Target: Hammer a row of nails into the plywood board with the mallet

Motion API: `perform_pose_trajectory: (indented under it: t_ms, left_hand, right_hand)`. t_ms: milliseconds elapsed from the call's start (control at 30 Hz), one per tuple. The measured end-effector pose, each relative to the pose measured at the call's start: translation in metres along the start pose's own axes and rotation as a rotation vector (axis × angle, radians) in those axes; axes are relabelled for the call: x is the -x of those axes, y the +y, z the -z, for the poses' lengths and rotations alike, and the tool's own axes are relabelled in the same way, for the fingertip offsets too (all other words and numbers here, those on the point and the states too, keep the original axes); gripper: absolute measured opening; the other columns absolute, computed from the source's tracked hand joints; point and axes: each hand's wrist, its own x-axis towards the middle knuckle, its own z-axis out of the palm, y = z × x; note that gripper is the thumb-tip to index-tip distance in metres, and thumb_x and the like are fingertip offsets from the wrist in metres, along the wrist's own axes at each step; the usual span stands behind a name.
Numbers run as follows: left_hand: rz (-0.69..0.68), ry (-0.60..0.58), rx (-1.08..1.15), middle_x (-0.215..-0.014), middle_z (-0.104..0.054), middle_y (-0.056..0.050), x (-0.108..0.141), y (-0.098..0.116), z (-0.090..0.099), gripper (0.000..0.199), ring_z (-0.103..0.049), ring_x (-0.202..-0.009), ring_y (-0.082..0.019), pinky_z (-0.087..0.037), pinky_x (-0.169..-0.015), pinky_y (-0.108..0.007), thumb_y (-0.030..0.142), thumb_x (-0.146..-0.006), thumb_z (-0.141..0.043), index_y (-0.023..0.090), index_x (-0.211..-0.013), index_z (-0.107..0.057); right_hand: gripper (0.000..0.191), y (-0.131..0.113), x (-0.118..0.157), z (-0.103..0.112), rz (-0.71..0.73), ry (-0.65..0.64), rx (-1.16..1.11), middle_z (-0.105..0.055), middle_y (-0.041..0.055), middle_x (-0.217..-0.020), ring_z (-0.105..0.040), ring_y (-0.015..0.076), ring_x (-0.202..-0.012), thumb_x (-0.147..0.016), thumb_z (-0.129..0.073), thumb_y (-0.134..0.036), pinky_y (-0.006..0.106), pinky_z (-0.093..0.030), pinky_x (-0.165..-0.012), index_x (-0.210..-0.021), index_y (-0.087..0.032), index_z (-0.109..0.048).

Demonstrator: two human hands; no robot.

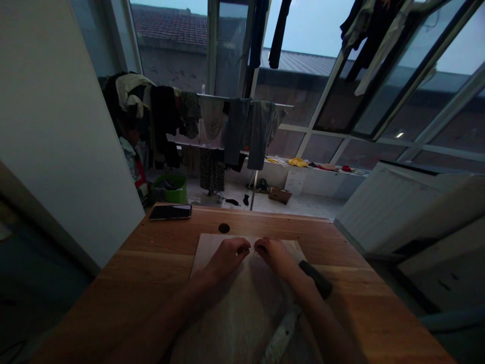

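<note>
- Bringing left hand [230, 254] and right hand [273, 255] near each other, well over the far part of a pale board [231, 323]; leaving a small space between fingertips.
- Curling left thumb and fingers inward, with a narrow gap at the tips; not making out any held item, so not telling whether gripping.
- Bending right fingers toward thumb, also narrow; showing a tiny thin thing [256, 254] right at the tips, between the two hands and above the board.
- Not resolving what the tiny thin thing is, nor whether pinching it or merely touching it.
- Reaching right forearm between a pale blade-like strip [281, 334], lying on the near right of the board, and a dark bar [317, 279] by the board's right edge; not telling whether these are joining underneath.
- Resting beneath the board: wooden table [379, 298], also bearing a phone [171, 212] at its far left corner.
</note>
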Motion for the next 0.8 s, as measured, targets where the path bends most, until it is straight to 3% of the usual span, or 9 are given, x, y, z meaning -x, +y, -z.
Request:
perform_pose_trajectory:
  t_ms: [167,300,400,533,633,733,800]
  left_hand:
    - [0.011,0.012,0.092,-0.086,-0.075,-0.002,0.016,0.006,0.006,0.010,-0.069,-0.078,-0.015,-0.051,-0.074,-0.024,0.013,-0.086,-0.066,0.017,-0.092,-0.073]
    - [0.009,0.009,0.107,-0.097,-0.076,-0.003,0.027,0.013,0.012,0.019,-0.070,-0.078,-0.014,-0.053,-0.074,-0.024,0.018,-0.090,-0.065,0.018,-0.108,-0.072]
    - [-0.029,-0.027,-0.005,-0.111,-0.074,-0.004,0.037,0.025,0.024,0.026,-0.070,-0.082,-0.014,-0.056,-0.080,-0.027,0.021,-0.093,-0.063,0.019,-0.118,-0.068]
    - [-0.017,-0.093,-0.274,-0.125,-0.069,-0.007,0.066,0.037,0.050,0.030,-0.067,-0.110,-0.022,-0.054,-0.099,-0.037,0.025,-0.097,-0.058,0.022,-0.126,-0.065]
    - [0.072,-0.156,-0.472,-0.135,-0.065,-0.009,0.103,0.032,0.065,0.035,-0.060,-0.126,-0.029,-0.049,-0.108,-0.048,0.025,-0.094,-0.061,0.024,-0.129,-0.065]
    - [0.214,-0.169,-0.615,-0.142,-0.061,-0.012,0.138,0.020,0.070,0.037,-0.059,-0.128,-0.035,-0.047,-0.109,-0.058,0.029,-0.094,-0.059,0.023,-0.130,-0.066]
    - [0.269,-0.164,-0.645,-0.143,-0.060,-0.014,0.153,0.013,0.066,0.040,-0.061,-0.126,-0.035,-0.049,-0.107,-0.058,0.033,-0.096,-0.054,0.022,-0.133,-0.065]
  right_hand:
    - [0.022,-0.008,0.024,0.004,0.053,0.094,-0.142,-0.074,0.0074,-0.093,-0.071,0.0186,-0.082,-0.093,-0.060,-0.014,0.028,-0.053,-0.079,-0.100,-0.020,-0.080]
    - [0.021,-0.020,0.040,0.006,0.091,0.125,-0.257,-0.074,0.0060,-0.101,-0.072,0.0158,-0.081,-0.093,-0.061,-0.017,0.026,-0.057,-0.078,-0.104,-0.022,-0.078]
    - [0.021,-0.027,0.051,0.010,0.101,0.149,-0.328,-0.074,0.0055,-0.103,-0.073,0.0158,-0.084,-0.096,-0.059,-0.025,0.025,-0.058,-0.073,-0.107,-0.023,-0.077]
    - [0.022,-0.026,0.082,0.015,0.054,0.269,-0.426,-0.077,0.0039,-0.103,-0.074,0.0176,-0.093,-0.097,-0.060,-0.037,0.024,-0.060,-0.078,-0.104,-0.026,-0.077]
    - [0.026,0.001,0.128,0.015,-0.036,0.373,-0.371,-0.080,0.0027,-0.100,-0.077,0.0185,-0.090,-0.094,-0.062,-0.047,0.023,-0.061,-0.078,-0.101,-0.028,-0.079]
    - [0.034,0.054,0.187,0.003,-0.132,0.394,-0.216,-0.081,0.0046,-0.103,-0.078,0.0215,-0.092,-0.093,-0.059,-0.053,0.025,-0.063,-0.081,-0.100,-0.028,-0.080]
    - [0.040,0.094,0.224,-0.014,-0.169,0.380,-0.046,-0.080,0.0068,-0.112,-0.077,0.0253,-0.098,-0.091,-0.057,-0.056,0.031,-0.065,-0.081,-0.109,-0.028,-0.079]
